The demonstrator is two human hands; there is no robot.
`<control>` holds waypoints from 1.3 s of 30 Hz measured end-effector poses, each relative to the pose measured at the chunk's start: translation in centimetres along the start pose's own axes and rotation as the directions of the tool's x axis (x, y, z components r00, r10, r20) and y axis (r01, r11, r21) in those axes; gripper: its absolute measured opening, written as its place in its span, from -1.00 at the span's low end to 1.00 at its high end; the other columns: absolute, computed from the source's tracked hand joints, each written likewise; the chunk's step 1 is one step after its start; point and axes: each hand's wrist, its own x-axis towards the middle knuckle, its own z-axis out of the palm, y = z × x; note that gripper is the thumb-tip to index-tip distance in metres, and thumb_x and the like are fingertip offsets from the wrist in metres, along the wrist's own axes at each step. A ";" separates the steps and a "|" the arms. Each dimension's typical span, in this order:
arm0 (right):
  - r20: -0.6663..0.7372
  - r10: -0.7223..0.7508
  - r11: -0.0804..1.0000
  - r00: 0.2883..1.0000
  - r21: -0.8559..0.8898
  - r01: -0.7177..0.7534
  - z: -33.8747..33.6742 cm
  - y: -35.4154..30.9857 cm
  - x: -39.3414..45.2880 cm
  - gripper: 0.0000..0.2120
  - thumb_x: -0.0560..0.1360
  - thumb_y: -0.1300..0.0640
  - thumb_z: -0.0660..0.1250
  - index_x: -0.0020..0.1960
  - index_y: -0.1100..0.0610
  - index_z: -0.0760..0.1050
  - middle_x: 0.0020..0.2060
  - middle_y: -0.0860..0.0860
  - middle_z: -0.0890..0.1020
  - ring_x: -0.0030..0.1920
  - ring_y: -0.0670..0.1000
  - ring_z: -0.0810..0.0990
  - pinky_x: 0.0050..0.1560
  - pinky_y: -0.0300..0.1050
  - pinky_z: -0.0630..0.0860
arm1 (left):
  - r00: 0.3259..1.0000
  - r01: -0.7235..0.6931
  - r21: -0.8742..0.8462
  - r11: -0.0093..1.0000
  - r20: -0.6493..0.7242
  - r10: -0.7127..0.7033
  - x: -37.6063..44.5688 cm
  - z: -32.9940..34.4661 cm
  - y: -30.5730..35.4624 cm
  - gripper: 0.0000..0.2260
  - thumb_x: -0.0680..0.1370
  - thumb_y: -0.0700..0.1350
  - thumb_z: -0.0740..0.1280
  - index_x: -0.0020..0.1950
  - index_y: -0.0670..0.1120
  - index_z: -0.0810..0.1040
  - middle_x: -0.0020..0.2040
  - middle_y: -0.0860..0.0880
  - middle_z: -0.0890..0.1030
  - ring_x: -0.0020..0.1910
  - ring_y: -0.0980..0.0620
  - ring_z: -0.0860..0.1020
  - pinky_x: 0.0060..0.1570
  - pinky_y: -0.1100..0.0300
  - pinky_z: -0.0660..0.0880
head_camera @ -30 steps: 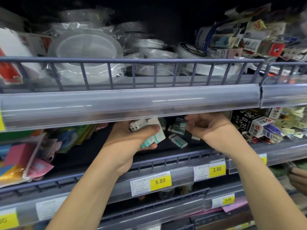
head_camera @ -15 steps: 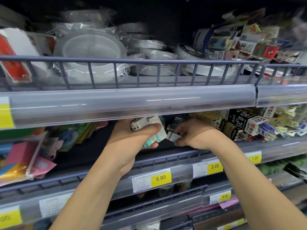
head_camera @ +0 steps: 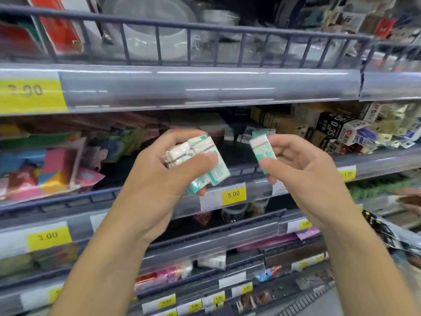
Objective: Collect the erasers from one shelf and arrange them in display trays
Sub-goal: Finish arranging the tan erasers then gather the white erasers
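Observation:
My left hand (head_camera: 159, 174) grips a stack of several white-and-teal wrapped erasers (head_camera: 200, 156) in front of the middle shelf. My right hand (head_camera: 303, 172) pinches one more white-and-teal eraser (head_camera: 262, 149) between thumb and fingers, just right of the stack and apart from it. A few more erasers (head_camera: 252, 134) lie on the dark shelf floor behind the hands, blurred. No display tray is in view.
The middle shelf rail (head_camera: 237, 192) carries a 5.00 price tag. Colourful packets (head_camera: 52, 165) fill the shelf's left side, small boxed goods (head_camera: 348, 131) its right. An upper shelf with a wire guard (head_camera: 205, 44) overhangs. Lower shelves hold more stock. Another person's hand (head_camera: 410, 199) shows at the right edge.
Both hands have drawn back out from under the upper shelf toward me. My right hand now holds up an eraser it picked off the shelf. The view has dropped lower.

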 end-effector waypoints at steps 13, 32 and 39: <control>0.016 0.586 0.805 0.810 0.107 -0.584 5.8 14.2 -21.7 -0.76 0.45 0.24 0.50 0.08 0.03 0.66 -0.11 0.00 0.71 -0.23 -0.06 0.57 -0.29 -0.22 0.51 | 0.781 0.613 -0.038 0.789 -0.120 -0.613 -16.3 -7.0 -14.6 -0.63 0.27 -0.11 0.69 0.02 0.12 0.72 -0.10 0.00 0.74 -0.24 0.06 0.68 -0.33 0.19 0.59; 0.371 0.845 0.507 0.386 -0.321 -0.800 9.9 20.5 -35.8 -0.82 0.50 0.30 0.44 0.00 0.04 0.66 -0.15 -0.06 0.72 -0.30 -0.19 0.57 -0.27 -0.26 0.46 | 0.307 0.750 -0.312 0.583 -0.616 -0.725 -44.0 -8.6 -19.5 -0.69 0.31 -0.01 0.55 0.05 0.08 0.70 -0.15 0.09 0.71 -0.22 0.12 0.66 -0.16 0.12 0.61; 0.682 0.652 0.659 0.331 -0.294 -0.693 21.5 16.9 -34.9 -0.76 0.50 0.33 0.44 0.03 0.01 0.65 -0.16 -0.14 0.72 -0.28 -0.21 0.59 -0.28 -0.36 0.46 | 0.198 0.604 -0.393 0.693 -0.769 -0.608 -53.9 -11.2 -15.7 -0.67 0.37 -0.09 0.65 0.08 0.03 0.68 -0.14 0.08 0.71 -0.24 0.12 0.68 -0.29 0.23 0.60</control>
